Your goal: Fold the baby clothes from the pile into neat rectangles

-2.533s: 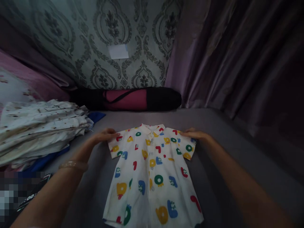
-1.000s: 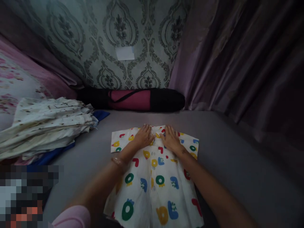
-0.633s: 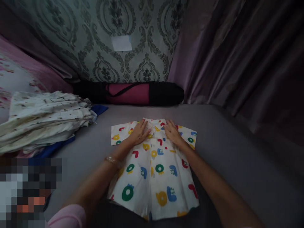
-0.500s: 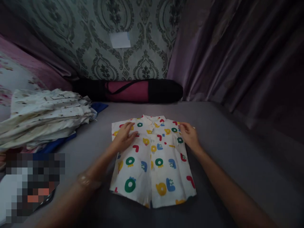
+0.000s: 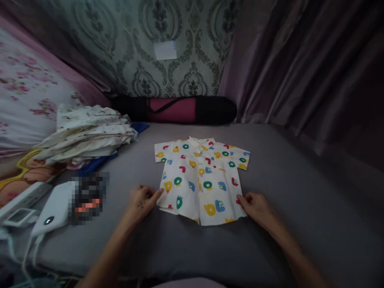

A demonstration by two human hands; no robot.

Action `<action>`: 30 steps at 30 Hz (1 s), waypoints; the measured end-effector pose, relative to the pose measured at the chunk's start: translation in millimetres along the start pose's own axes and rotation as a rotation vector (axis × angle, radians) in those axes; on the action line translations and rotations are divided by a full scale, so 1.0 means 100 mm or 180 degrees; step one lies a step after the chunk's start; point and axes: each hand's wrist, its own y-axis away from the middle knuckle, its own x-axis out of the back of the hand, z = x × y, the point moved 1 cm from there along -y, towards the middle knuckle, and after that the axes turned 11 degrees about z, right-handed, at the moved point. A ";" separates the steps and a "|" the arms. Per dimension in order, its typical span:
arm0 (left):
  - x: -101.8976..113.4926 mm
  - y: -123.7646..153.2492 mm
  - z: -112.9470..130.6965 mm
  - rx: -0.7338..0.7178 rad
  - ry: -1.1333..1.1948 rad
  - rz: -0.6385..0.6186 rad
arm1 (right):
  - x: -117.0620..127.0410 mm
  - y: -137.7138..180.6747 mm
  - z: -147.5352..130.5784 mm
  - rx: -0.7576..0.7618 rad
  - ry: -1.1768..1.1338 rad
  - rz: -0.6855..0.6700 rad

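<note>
A small white short-sleeved shirt [image 5: 192,180], printed with green, yellow, red and blue letter-like shapes, lies face up and spread flat on a grey bed sheet. Its collar points away from me and its hem faces me. At the lower left side, near the hem, my left hand [image 5: 143,202] pinches the shirt's edge, thumb on top and fingers curled. On the opposite side my right hand [image 5: 258,208] likewise closes on the lower right edge, thumb over the cloth. The fingertips beneath the fabric are hidden.
A pile of folded light clothes [image 5: 93,132] sits at the left, with blue cloth [image 5: 99,162] under it. Nearer are a white device [image 5: 54,208] with cables and a power strip [image 5: 28,196]. A black-and-pink long bag [image 5: 174,110] lies along the wall; curtains [image 5: 270,60] hang right.
Both hands have moved from the shirt's shoulders down to its lower side edges and closed there. Both sleeves now show spread outward. The view has shifted, bringing in more of the left side.
</note>
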 end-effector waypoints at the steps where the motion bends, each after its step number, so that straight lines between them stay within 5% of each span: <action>1: -0.01 0.04 0.02 0.0009 -0.0002 0.0005 | 0.00 0.02 -0.02 0.0007 0.0060 -0.0003; 11: 0.00 0.16 0.05 0.0081 0.0412 0.0110 | 0.08 0.15 -0.18 0.0410 -0.0029 0.0245; 16: 0.07 0.11 0.01 0.0689 0.1402 -0.0168 | 0.11 0.12 -0.20 -0.0304 -0.0492 0.0214; 19: 0.11 0.10 -0.06 0.0832 0.1775 -0.0331 | 0.12 0.11 -0.19 -0.0290 -0.0727 0.0146; 30: 0.16 0.15 -0.15 -0.0576 0.0233 -0.0615 | 0.16 0.11 0.09 0.0566 -0.0435 -0.0329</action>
